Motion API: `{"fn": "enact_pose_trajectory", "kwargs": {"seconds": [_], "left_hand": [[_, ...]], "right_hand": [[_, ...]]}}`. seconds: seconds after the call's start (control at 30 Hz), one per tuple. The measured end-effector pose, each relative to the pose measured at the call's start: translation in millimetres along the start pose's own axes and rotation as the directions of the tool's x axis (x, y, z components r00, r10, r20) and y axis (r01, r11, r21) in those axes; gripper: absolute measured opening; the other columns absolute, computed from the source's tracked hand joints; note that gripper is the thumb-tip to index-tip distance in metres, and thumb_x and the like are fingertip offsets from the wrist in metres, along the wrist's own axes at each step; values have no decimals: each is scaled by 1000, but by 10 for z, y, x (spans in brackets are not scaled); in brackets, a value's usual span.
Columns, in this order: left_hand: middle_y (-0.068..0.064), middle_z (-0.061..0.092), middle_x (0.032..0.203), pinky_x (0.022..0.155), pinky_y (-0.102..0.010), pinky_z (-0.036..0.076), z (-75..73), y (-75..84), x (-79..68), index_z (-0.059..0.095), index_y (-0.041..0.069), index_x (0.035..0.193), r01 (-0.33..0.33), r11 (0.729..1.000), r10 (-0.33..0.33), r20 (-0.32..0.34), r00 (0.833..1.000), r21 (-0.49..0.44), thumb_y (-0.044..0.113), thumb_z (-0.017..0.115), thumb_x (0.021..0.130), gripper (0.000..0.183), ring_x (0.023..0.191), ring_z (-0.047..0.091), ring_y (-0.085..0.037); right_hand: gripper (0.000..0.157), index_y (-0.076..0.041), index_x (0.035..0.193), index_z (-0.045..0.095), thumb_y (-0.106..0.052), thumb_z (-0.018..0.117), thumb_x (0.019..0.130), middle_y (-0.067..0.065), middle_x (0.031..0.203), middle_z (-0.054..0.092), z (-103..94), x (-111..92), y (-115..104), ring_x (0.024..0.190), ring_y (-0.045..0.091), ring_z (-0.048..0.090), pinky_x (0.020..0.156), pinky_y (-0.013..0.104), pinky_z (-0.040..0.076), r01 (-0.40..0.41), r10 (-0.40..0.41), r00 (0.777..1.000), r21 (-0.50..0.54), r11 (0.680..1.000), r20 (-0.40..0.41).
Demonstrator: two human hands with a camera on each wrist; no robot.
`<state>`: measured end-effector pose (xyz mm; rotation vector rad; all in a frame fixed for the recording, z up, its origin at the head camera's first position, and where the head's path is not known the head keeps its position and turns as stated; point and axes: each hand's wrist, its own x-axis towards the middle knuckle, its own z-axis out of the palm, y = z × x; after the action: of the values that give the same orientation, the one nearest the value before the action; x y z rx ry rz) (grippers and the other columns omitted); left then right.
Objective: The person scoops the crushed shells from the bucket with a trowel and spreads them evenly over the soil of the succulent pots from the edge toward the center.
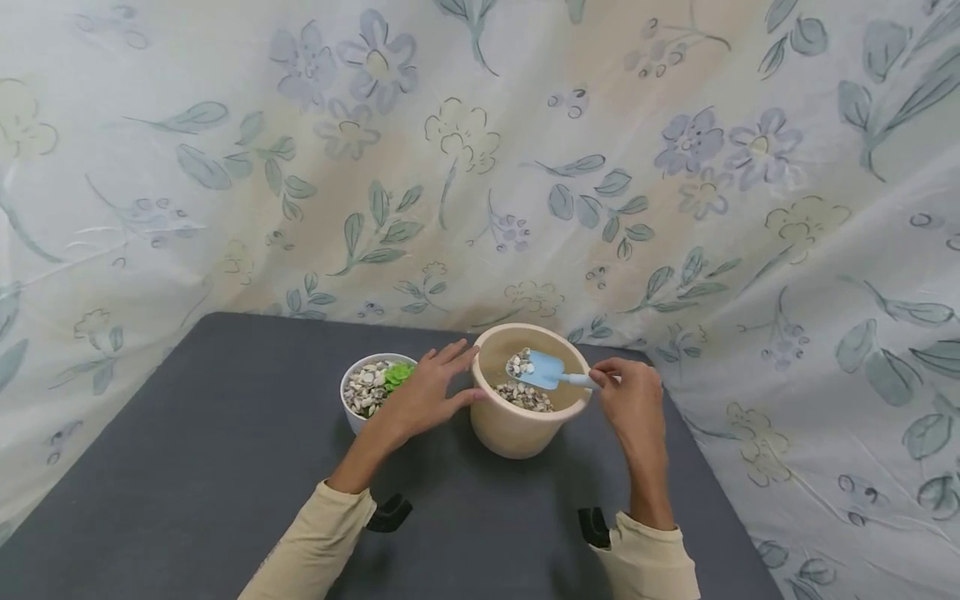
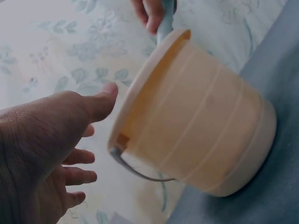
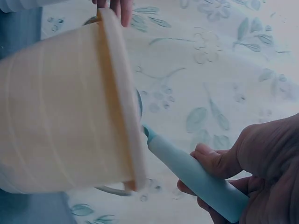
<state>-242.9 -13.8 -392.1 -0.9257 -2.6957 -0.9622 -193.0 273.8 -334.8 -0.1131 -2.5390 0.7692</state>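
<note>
My right hand [image 1: 632, 398] holds a light blue toy shovel [image 1: 546, 369] by its handle, thumb and fingers round it in the right wrist view. The scoop carries small pebbles [image 1: 519, 363] and hangs over the mouth of a cream bucket [image 1: 516, 440]. More pebbles [image 1: 525, 397] lie inside the bucket. At the bucket's left rim is my left hand [image 1: 420, 400], its fingers spread and the thumb close to the rim. In the left wrist view, nothing is in that hand [image 2: 51, 140].
Left of the bucket stands a white pot [image 1: 352, 418] of pebbles with a green plant [image 1: 398, 376], partly behind my left hand. Both stand on a dark grey table [image 1: 225, 467]. A floral cloth [image 1: 480, 167] hangs behind. The bucket has a thin handle [image 2: 135, 171] hanging down.
</note>
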Motion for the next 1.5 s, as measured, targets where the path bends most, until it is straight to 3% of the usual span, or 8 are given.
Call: {"fn": "enact_pose_trajectory", "kwargs": {"seconds": [0.2, 0.5, 0.7, 0.97, 1.17, 1.5], "left_hand": [[-20, 38, 168, 127, -65, 28, -64, 18, -54, 43, 10, 160, -2, 1000, 3, -40, 999, 19, 45, 71, 99, 76, 156, 37, -43], [-18, 40, 167, 128, -61, 29, -55, 89, -35, 44, 11, 160, -26, 999, 27, -47, 999, 29, 49, 71, 97, 78, 154, 41, -38], [-17, 40, 167, 129, -59, 29, -72, 80, -51, 44, 13, 160, -10, 1000, 11, -40, 999, 13, 50, 71, 97, 78, 154, 42, -38], [-16, 41, 167, 122, -66, 36, -117, 24, -116, 48, 13, 158, 14, 1000, -13, -54, 998, 9, 47, 71, 98, 74, 153, 40, -48], [-14, 40, 168, 122, -66, 37, -182, -18, -203, 47, 14, 159, 29, 999, -28, -61, 998, 20, 49, 70, 98, 73, 153, 39, -48], [-18, 42, 166, 120, -65, 39, -297, -130, -356, 49, 11, 158, 37, 999, -34, -87, 996, 34, 46, 70, 99, 72, 152, 41, -46]], "right_hand": [[13, 2, 101, 80, -7, 72, 99, 27, 108, 77, -202, -104, 3, 85, 33, 60, 64, 30, 42, -40, 40, 999, 5, 999, 9], [14, 2, 103, 79, -9, 71, 100, 29, 112, 76, -356, -155, -13, 74, 29, 57, 59, 29, 38, -42, 42, 999, -9, 999, 14], [13, 2, 101, 80, -8, 72, 99, 28, 107, 77, -325, -154, -47, 70, 27, 54, 55, 26, 36, -40, 40, 999, 5, 999, 8], [10, 2, 98, 80, -6, 74, 97, 26, 103, 78, -263, -160, -93, 76, 29, 57, 58, 26, 39, -39, 39, 999, 22, 999, -16], [9, 0, 97, 81, -6, 75, 96, 25, 101, 79, -216, -154, -164, 74, 27, 55, 56, 25, 37, -10, 11, 1000, 37, 999, -25], [11, -1, 101, 81, -9, 75, 97, 24, 105, 79, -89, -136, -354, 76, 28, 63, 58, 25, 41, 20, -22, 1000, 67, 998, 17]]}}
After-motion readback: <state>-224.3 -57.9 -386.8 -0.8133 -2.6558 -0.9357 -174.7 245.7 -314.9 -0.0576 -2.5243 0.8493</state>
